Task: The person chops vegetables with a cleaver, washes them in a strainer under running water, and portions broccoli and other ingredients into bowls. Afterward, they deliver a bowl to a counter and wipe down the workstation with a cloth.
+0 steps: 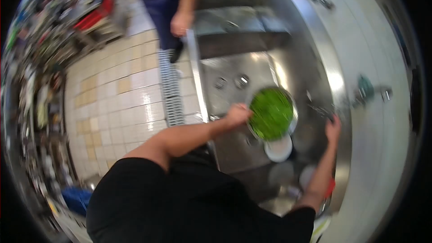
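Note:
My left hand [239, 114] is closed on the near-left rim of a round metal bowl [293, 125] filled with bright green leafy vegetables [271, 111]. The bowl is over the steel sink, and a white round dish [279, 149] shows partly under its lower edge. Out to the right, my right hand [333, 129] is by the sink's wall-side edge, its fingers curled at a small dark thing too blurred to name. A thin, bright streak like water or a spout runs up and left from those fingers.
Steel sink basins [234, 69] run away ahead, with round fittings in the floor of the nearer one. Wall taps [366, 93] line the right. Another person's hand [181, 23] hangs by the far-left sink edge. A floor drain grate [171, 92] and cluttered shelves [42, 108] lie left.

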`<state>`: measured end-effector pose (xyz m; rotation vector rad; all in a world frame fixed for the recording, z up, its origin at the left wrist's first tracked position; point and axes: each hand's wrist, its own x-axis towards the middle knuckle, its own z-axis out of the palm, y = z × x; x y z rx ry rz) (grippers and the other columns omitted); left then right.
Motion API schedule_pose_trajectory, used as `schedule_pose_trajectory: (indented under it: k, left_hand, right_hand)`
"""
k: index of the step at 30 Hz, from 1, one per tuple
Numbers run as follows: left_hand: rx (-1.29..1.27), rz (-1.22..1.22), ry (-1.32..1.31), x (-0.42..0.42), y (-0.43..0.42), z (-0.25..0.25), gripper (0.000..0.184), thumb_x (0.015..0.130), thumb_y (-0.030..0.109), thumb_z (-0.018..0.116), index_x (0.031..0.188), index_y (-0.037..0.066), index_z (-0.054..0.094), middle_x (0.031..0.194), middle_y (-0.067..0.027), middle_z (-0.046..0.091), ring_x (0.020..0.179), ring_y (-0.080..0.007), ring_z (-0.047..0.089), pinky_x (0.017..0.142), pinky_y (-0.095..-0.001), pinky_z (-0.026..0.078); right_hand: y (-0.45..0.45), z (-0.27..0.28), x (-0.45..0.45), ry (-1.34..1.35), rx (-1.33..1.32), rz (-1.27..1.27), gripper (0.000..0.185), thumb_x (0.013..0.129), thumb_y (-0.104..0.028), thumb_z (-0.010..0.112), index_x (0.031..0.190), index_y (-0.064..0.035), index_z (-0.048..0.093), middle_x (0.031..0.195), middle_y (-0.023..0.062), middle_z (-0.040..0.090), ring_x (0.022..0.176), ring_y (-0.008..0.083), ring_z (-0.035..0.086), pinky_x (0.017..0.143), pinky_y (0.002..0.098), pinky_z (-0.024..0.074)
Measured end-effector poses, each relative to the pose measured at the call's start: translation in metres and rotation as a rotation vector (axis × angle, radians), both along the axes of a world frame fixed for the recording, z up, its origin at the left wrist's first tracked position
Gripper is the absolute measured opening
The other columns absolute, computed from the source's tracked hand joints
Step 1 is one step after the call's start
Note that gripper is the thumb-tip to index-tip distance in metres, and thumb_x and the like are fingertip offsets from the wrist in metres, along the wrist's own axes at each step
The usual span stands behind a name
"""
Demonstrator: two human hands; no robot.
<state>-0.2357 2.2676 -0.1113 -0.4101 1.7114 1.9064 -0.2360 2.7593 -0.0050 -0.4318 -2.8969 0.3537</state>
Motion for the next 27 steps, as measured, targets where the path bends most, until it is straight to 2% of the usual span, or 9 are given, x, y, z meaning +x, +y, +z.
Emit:
schedule_pose_trajectory:
  k: [1, 8, 13, 17, 20, 23, 24, 26, 27]
  left_hand:
    - [0.139, 0.000, -0.039, 0.006, -0.006, 0.048, 0.012, 0.077, 0.009, 0.064, 0.086, 0.003, 0.069, 0.074, -0.0051, 0.068, 0.060, -0.0162, 0.062, 0.054, -0.0328, 0.053]
    - [0.221, 0.022, -0.137, 0.007, -0.054, 0.069, 0.019, 0.080, -0.003, 0.055, 0.097, -0.002, 0.065, 0.089, -0.0090, 0.068, 0.071, -0.0203, 0.067, 0.059, -0.0355, 0.059]
    - [0.234, 0.022, -0.147, 0.009, -0.068, 0.057, 0.016, 0.079, -0.004, 0.056, 0.093, -0.003, 0.064, 0.086, -0.0089, 0.067, 0.068, -0.0197, 0.066, 0.056, -0.0346, 0.059]
    - [0.194, 0.019, -0.097, 0.019, -0.086, 0.062, 0.016, 0.079, -0.003, 0.056, 0.092, -0.002, 0.065, 0.082, -0.0084, 0.067, 0.063, -0.0177, 0.065, 0.053, -0.0313, 0.057]
    - [0.186, 0.035, -0.067, 0.030, -0.105, 0.056, 0.015, 0.079, -0.001, 0.056, 0.091, -0.001, 0.066, 0.079, -0.0072, 0.067, 0.060, -0.0163, 0.064, 0.049, -0.0289, 0.054]
    - [0.095, 0.033, -0.040, 0.040, -0.114, 0.077, 0.013, 0.078, 0.002, 0.059, 0.088, 0.001, 0.067, 0.077, -0.0062, 0.068, 0.058, -0.0159, 0.063, 0.047, -0.0279, 0.051]
    - [0.217, 0.052, -0.072, 0.037, -0.109, 0.030, 0.012, 0.076, 0.006, 0.063, 0.086, 0.000, 0.068, 0.077, -0.0074, 0.068, 0.060, -0.0164, 0.064, 0.049, -0.0293, 0.052]
    - [0.195, 0.124, -0.044, 0.046, -0.101, 0.070, 0.010, 0.075, 0.005, 0.063, 0.082, -0.001, 0.063, 0.075, -0.0083, 0.063, 0.061, -0.0203, 0.063, 0.048, -0.0353, 0.053]
    - [0.168, 0.106, -0.039, 0.041, -0.088, 0.027, 0.010, 0.075, 0.005, 0.062, 0.082, -0.001, 0.065, 0.073, -0.0070, 0.063, 0.059, -0.0192, 0.062, 0.047, -0.0347, 0.053]
  right_hand:
    - [-0.040, 0.011, 0.021, -0.063, -0.073, -0.113, 0.040, 0.088, -0.023, 0.063, 0.124, -0.0057, 0.060, 0.123, 0.0164, 0.062, 0.116, 0.0314, 0.058, 0.100, 0.0392, 0.0432]
    - [-0.181, -0.071, 0.091, 0.072, -1.056, -0.180, 0.029, 0.097, -0.018, 0.057, 0.122, -0.0022, 0.060, 0.113, 0.0077, 0.065, 0.084, 0.0131, 0.062, 0.077, 0.0273, 0.0509]
    - [-0.235, -0.062, 0.096, 0.461, -0.879, -0.190, 0.031, 0.097, -0.020, 0.057, 0.123, -0.0027, 0.057, 0.110, 0.0059, 0.064, 0.092, 0.0123, 0.060, 0.081, 0.0277, 0.0491]
    - [-0.261, -0.032, 0.099, 0.366, -1.135, -0.414, 0.037, 0.098, -0.035, 0.054, 0.119, -0.0048, 0.060, 0.106, 0.0040, 0.065, 0.096, 0.0148, 0.060, 0.085, 0.0322, 0.0466]
    - [-0.262, -0.087, 0.104, 0.257, -1.886, -0.413, 0.040, 0.100, -0.042, 0.046, 0.118, -0.0093, 0.061, 0.109, 0.0043, 0.065, 0.095, 0.0185, 0.061, 0.087, 0.0371, 0.0468]
    - [-0.328, -0.118, 0.105, 0.145, -2.445, -0.259, 0.047, 0.100, -0.043, 0.040, 0.125, -0.0074, 0.057, 0.124, 0.0106, 0.061, 0.112, 0.0286, 0.057, 0.099, 0.0438, 0.0435]
    - [-0.367, -0.106, 0.104, 0.127, -2.590, -0.155, 0.050, 0.100, -0.043, 0.040, 0.128, -0.0043, 0.055, 0.133, 0.0147, 0.056, 0.121, 0.0332, 0.052, 0.104, 0.0449, 0.0409]
    - [-0.409, -0.130, 0.103, 0.029, -2.687, -0.057, 0.053, 0.098, -0.044, 0.043, 0.130, -0.0020, 0.053, 0.134, 0.0161, 0.055, 0.122, 0.0344, 0.051, 0.104, 0.0460, 0.0409]
    - [-0.427, -0.146, 0.104, -0.021, -2.734, -0.005, 0.055, 0.097, -0.044, 0.044, 0.131, -0.0008, 0.052, 0.135, 0.0168, 0.054, 0.123, 0.0349, 0.051, 0.104, 0.0465, 0.0409]
